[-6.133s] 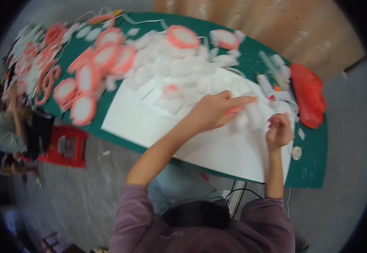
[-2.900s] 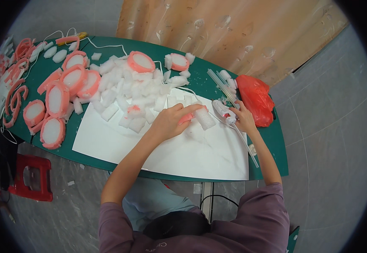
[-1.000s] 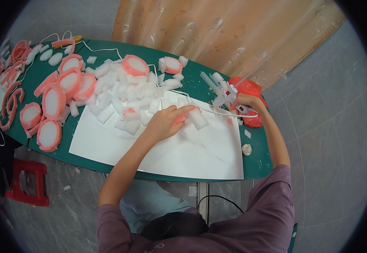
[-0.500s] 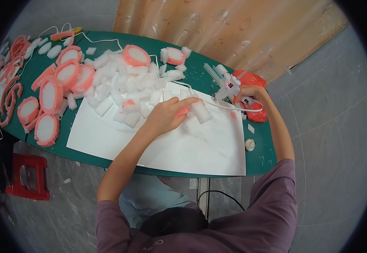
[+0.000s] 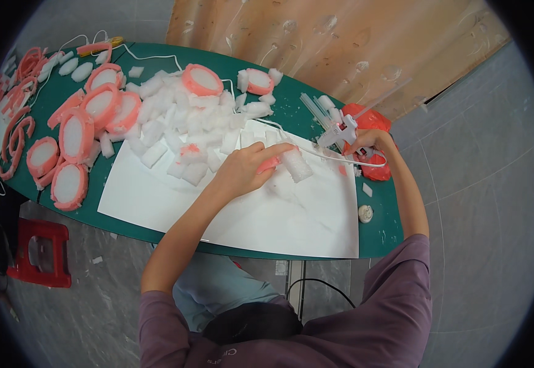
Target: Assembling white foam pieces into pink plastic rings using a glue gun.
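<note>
Since the frame about three seconds back, the gun (image 5: 339,130) has moved: there it lay beside the sheet (image 5: 279,221), now it's in the right hand (image 5: 370,141), farther out near the red bag (image 5: 372,116), seemingly lifted. A clear rod (image 5: 384,99) slants up from its back. Left hand (image 5: 242,172) about the same as then. Versus half a second ago, next to no change.

Meaning for the work, my read: both hands are now loaded, gun on one side, foam on the other, with a gap between; gun is not touching the foam. No fresh glue seen, too small to tell.

Grip, left: thumb and fingers pinch a pink piece (image 5: 270,164), index finger stretched out to the top of a white block (image 5: 297,165). Pink piece and block sit side by side over the sheet; can't tell if joined. Grip, right: fingers wrapped round the gun's handle, partly hidden; trigger squeeze can't be told. White cord (image 5: 316,153) loops below it.

Around: white foam pile (image 5: 187,122) past the left hand, pink-rimmed ovals (image 5: 75,136) left of that, loose clear sticks (image 5: 315,109) just beside the gun, all on the green table (image 5: 285,92).

Writing: pale lettering on the shirt (image 5: 340,337), not copied; small dark mark on the gun, unreadable. No brand made out.
</note>
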`<state>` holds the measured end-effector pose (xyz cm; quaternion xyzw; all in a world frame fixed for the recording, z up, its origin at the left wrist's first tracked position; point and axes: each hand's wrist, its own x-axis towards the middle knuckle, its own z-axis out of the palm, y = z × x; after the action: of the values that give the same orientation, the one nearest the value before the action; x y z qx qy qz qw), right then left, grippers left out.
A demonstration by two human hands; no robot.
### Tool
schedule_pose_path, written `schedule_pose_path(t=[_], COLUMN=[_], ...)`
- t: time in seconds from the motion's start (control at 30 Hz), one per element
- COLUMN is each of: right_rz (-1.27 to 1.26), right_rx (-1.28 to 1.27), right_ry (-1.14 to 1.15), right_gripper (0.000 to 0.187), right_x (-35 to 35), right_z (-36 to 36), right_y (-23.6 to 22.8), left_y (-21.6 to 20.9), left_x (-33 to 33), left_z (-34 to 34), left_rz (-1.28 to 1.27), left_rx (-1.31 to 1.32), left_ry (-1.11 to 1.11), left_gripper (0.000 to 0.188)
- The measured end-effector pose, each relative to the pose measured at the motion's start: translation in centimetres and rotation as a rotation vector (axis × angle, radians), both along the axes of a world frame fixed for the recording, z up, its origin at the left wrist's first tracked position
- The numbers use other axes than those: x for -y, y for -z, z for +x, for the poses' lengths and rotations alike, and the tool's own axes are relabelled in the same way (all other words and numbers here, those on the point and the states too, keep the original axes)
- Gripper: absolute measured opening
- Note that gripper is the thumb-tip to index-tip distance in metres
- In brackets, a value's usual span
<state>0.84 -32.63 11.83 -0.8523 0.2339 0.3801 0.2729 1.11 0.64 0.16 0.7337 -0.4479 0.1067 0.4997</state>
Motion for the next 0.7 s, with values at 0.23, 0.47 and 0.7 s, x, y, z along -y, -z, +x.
schedule_pose_path(t=[0.23, 0.47, 0.7], right_rz=[-0.136, -0.195, -0.091], right_rx=[0.057, 0.122, 0.264], right_ry=[0.059, 0.017, 0.087], right_gripper=[0.019, 0.024, 0.02], right_x=[0.0, -1.6, -1.3], right_z=[0.1, -1.0, -3.9], right_y=[0.4, 0.3, 2.5], left_y=[0.2, 0.1, 0.3], left_x=[0.2, 0.1, 0.2], left_z=[0.1, 0.1, 0.2], left_rz=[-0.032, -0.044, -0.048], left_rx=[0.059, 0.058, 0.077], left_ry=[-0.005, 0.003, 0.001], left_gripper=[0.045, 0.045, 0.046])
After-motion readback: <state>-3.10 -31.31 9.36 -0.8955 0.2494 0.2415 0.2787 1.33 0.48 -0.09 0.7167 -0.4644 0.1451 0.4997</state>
